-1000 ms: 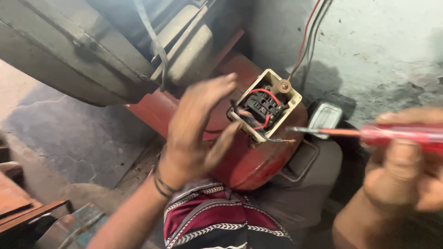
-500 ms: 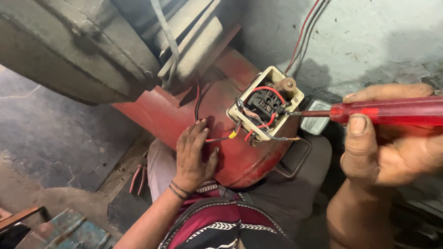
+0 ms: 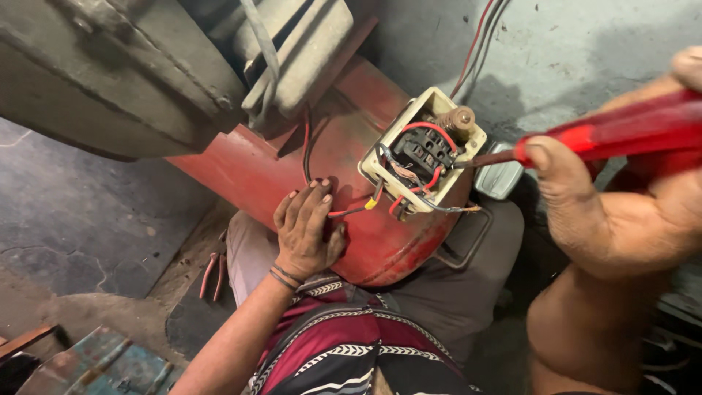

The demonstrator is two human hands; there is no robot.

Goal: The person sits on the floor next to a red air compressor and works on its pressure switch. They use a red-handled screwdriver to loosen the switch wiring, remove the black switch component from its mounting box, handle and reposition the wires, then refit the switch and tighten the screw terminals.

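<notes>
A red cylindrical tank [image 3: 344,168] lies across my lap. On its upper side sits an open cream terminal box [image 3: 423,150] with red, black and grey wires inside. My left hand [image 3: 307,228] rests flat on the tank's side, fingers touching loose red wires just left of the box. At the right, my right hand [image 3: 614,212] grips a red-handled screwdriver [image 3: 621,132]. Its metal tip reaches into the box from the right.
A grey metal machine body [image 3: 124,73] hangs over the tank at top left. Pliers with red handles [image 3: 213,272] lie on the dark floor beside my leg. Cables [image 3: 479,40] run up the grey wall. A small grey cover [image 3: 499,175] lies behind the box.
My left hand has dropped from in front of the terminal box down onto the tank's side. The screwdriver tip has moved left into the box. The view has come closer.
</notes>
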